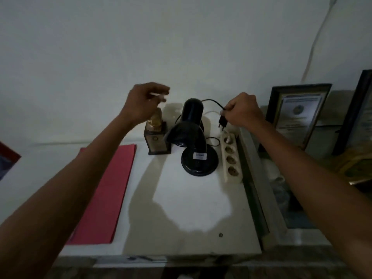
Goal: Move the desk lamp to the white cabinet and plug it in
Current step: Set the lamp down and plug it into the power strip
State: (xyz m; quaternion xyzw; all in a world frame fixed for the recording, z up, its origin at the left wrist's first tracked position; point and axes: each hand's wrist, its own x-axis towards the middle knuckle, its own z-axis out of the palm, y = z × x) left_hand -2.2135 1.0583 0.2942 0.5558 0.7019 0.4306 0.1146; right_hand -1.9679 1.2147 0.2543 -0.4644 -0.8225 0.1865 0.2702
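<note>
The black desk lamp (194, 141) stands on the white cabinet top (191, 208), its round base near the right side and its shade tipped toward the left. My right hand (243, 112) pinches the lamp's black cord just above its plug (222, 122), which hangs prongs-down over the far end of a cream power strip (230, 158). The strip lies beside the lamp base and shows several free sockets; a white plug sits in its far socket. My left hand (144, 103) hovers above a small trophy, fingers loosely curled, holding nothing I can make out.
A gold trophy on a dark block (157, 137) stands left of the lamp. A red folder (108, 188) lies on the cabinet's left part. Framed certificates (298, 115) lean against the wall on the right, past a gap at the cabinet's edge.
</note>
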